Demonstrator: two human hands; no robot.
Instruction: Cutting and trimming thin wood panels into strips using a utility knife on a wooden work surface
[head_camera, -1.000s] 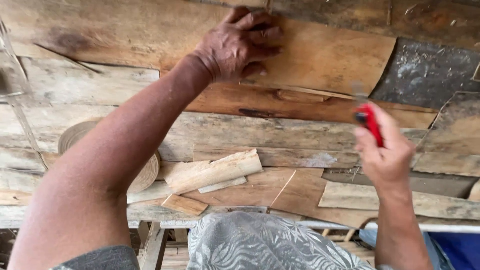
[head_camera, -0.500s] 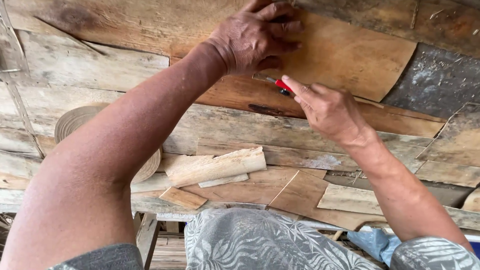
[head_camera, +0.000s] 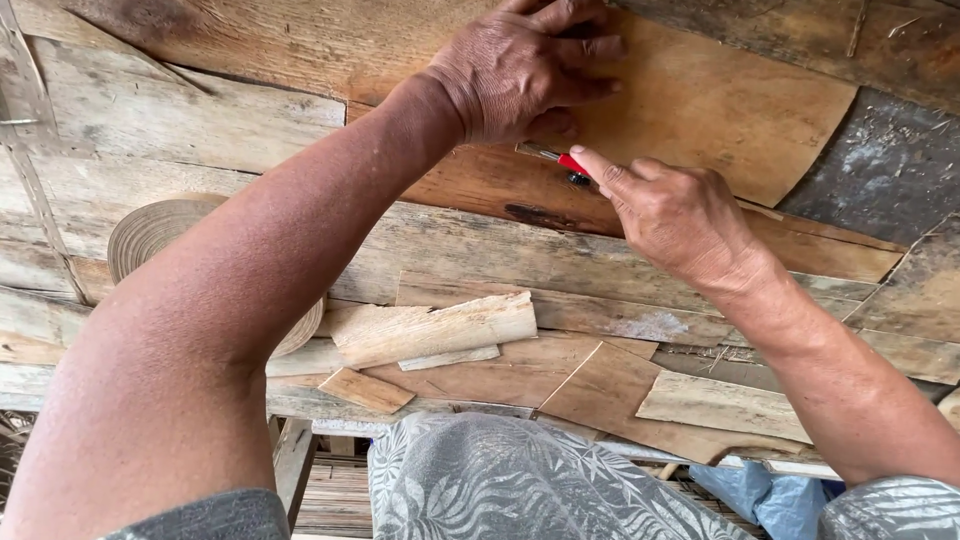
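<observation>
Moved in from the right edge since a second ago: right hand (head_camera: 680, 215), now just below the left hand (head_camera: 530, 70), red-handled cutter (head_camera: 568, 165) brought onto the curved brown veneer sheet (head_camera: 720, 100). Head view only. Left hand spread flat on the sheet, fingers wide and pressing, seemingly to keep the thin piece from sliding on the rough plank bench (head_camera: 200, 130). Right hand closed narrowly round the cutter, forefinger laid along its back, likely for steadier pressure; tip pointed under the left palm. Blade edge hidden by the left hand, contact with the sheet hard to confirm. Below the sheet, loose offcuts (head_camera: 440, 330) and a rolled strip coil (head_camera: 160, 230), partly behind the left forearm. Sheet's top cut off by the frame.
</observation>
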